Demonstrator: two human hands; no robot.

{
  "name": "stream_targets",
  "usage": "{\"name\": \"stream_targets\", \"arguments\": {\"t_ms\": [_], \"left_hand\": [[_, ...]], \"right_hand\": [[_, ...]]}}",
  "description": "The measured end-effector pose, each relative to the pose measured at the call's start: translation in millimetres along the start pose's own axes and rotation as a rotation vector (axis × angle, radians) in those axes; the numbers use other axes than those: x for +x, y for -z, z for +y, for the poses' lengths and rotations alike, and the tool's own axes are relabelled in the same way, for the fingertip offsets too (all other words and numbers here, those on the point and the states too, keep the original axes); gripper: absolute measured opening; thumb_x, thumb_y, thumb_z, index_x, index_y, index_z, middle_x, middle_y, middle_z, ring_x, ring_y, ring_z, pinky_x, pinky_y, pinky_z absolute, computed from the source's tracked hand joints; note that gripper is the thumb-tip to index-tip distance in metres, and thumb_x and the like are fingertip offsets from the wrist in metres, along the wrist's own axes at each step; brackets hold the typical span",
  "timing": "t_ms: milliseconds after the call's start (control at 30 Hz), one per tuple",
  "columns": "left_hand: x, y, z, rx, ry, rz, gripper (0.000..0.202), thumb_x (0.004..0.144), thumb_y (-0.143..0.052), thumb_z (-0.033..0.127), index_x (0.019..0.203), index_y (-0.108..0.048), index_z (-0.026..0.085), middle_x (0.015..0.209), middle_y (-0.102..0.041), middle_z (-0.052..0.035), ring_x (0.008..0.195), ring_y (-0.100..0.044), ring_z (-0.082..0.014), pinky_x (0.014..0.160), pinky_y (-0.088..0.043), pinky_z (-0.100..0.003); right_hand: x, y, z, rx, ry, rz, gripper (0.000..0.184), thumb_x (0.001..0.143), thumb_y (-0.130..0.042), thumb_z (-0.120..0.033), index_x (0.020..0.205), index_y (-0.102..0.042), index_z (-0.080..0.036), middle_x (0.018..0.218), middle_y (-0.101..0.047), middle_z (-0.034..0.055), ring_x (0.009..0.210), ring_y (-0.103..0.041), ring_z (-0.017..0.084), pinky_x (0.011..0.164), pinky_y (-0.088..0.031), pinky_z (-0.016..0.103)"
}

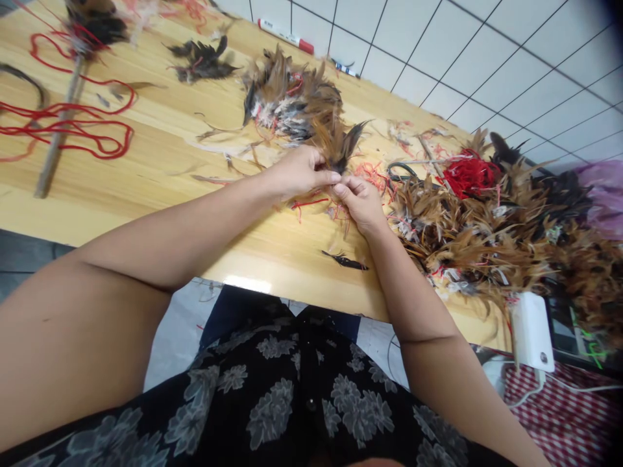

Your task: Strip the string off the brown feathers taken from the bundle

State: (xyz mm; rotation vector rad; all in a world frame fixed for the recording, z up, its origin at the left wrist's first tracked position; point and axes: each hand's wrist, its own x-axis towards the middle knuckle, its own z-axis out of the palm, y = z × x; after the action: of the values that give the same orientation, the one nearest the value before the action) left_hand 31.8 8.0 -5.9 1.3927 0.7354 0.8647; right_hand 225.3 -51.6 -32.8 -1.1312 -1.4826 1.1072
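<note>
My left hand [305,172] is closed around the base of a small bunch of brown and black feathers [342,146], whose tips fan upward. The thumb and fingers of my right hand [364,202] are pinched together right beside the left thumb, at the bunch's lower end. What lies between those right fingertips is too small to make out. Just beyond my left hand rests a heap of tied feather bunches [292,97] with pale quill ends. Scraps of red thread [311,202] lie on the table under my hands, and a loose dark feather [345,261] lies closer to me.
A large feather pile [467,220] with a red thread tangle [470,174] covers the table's right side. At left are a stick [61,139] and looped red cord [109,146]. A marker [287,37] lies by the tiled wall; a white power bank [534,331] sits front right.
</note>
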Motion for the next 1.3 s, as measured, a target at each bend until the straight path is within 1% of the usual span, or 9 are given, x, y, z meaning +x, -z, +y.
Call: {"name": "stream_targets", "arguments": {"t_ms": [267,467,567,700,800,900,1033,1200,1300], "left_hand": [[-2,-10.3,1,0.062,0.006,-0.018,0.019,0.076,-0.089,0.004,0.087,-0.078,0.014,0.084,-0.075,-0.0011,0.086,-0.070,-0.0206,0.089,-0.058,-0.035],[-2,-10.9,-1,-0.005,0.013,-0.081,0.017,0.081,-0.094,0.014,0.090,-0.079,0.016,0.082,-0.077,-0.0034,0.086,-0.074,-0.0233,0.087,-0.061,-0.036],[5,10.1,12,0.113,-0.037,-0.063,0.021,0.081,-0.094,0.006,0.092,-0.079,0.015,0.084,-0.076,-0.0020,0.092,-0.072,-0.0223,0.093,-0.058,-0.035],[14,58.6,39,0.516,-0.044,0.220,0.025,0.088,-0.083,-0.005,0.085,-0.077,0.018,0.078,-0.069,0.0033,0.089,-0.058,-0.0179,0.103,-0.048,-0.036],[17,90.4,50,0.876,0.085,0.207,0.034,0.083,-0.087,-0.007,0.072,-0.074,0.023,0.060,-0.056,0.0054,0.081,-0.049,-0.0173,0.105,-0.045,-0.040],[21,112.0,44,1.040,0.221,0.109,0.028,0.083,-0.093,-0.001,0.071,-0.076,0.018,0.061,-0.059,0.0046,0.082,-0.050,-0.0152,0.104,-0.043,-0.039],[29,129.6,19,0.991,0.081,-0.009,0.019,0.084,-0.094,0.006,0.075,-0.078,0.014,0.062,-0.053,0.0055,0.091,-0.051,-0.0148,0.112,-0.039,-0.031],[31,115.6,8,1.025,-0.007,0.048,0.027,0.079,-0.093,0.010,0.072,-0.071,0.024,0.067,-0.053,0.0016,0.083,-0.048,-0.0213,0.103,-0.046,-0.039],[27,89.3,6,0.922,-0.238,0.096,0.016,0.086,-0.086,0.014,0.084,-0.076,0.026,0.086,-0.061,-0.0040,0.096,-0.057,-0.0271,0.104,-0.048,-0.041]], "right_hand": [[2,7,16,-0.129,0.029,0.041,0.066,0.086,-0.092,-0.083,0.071,-0.070,-0.023,0.075,-0.060,-0.0011,0.081,-0.056,0.018,0.085,-0.047,0.036],[0,6,16,-0.140,0.044,0.117,0.077,0.078,-0.081,-0.104,0.073,-0.072,-0.028,0.077,-0.063,0.0015,0.082,-0.056,0.022,0.087,-0.049,0.042],[-1,2,14,-0.053,0.017,0.128,0.080,0.076,-0.078,-0.109,0.075,-0.066,-0.030,0.075,-0.056,0.0006,0.073,-0.046,0.020,0.076,-0.045,0.040],[-1,1,11,0.005,-0.018,0.140,0.079,0.080,-0.078,-0.106,0.079,-0.059,-0.029,0.077,-0.053,0.0002,0.071,-0.043,0.017,0.068,-0.044,0.036],[0,1,8,0.024,-0.050,0.157,0.077,0.084,-0.079,-0.102,0.083,-0.057,-0.028,0.077,-0.050,-0.0014,0.073,-0.048,0.016,0.067,-0.047,0.033],[1,1,7,0.057,-0.057,0.188,0.078,0.083,-0.080,-0.103,0.084,-0.057,-0.028,0.074,-0.050,-0.0027,0.072,-0.050,0.015,0.066,-0.047,0.031],[3,1,9,0.069,-0.080,0.224,0.080,0.082,-0.080,-0.104,0.084,-0.054,-0.028,0.074,-0.052,-0.0016,0.073,-0.049,0.016,0.066,-0.047,0.031],[5,3,16,0.061,-0.080,0.242,0.078,0.085,-0.077,-0.103,0.085,-0.052,-0.029,0.076,-0.052,-0.0005,0.074,-0.050,0.017,0.065,-0.048,0.032],[7,5,21,0.052,-0.065,0.238,0.077,0.089,-0.073,-0.103,0.087,-0.054,-0.029,0.078,-0.051,0.0000,0.074,-0.050,0.017,0.064,-0.048,0.032]]}}
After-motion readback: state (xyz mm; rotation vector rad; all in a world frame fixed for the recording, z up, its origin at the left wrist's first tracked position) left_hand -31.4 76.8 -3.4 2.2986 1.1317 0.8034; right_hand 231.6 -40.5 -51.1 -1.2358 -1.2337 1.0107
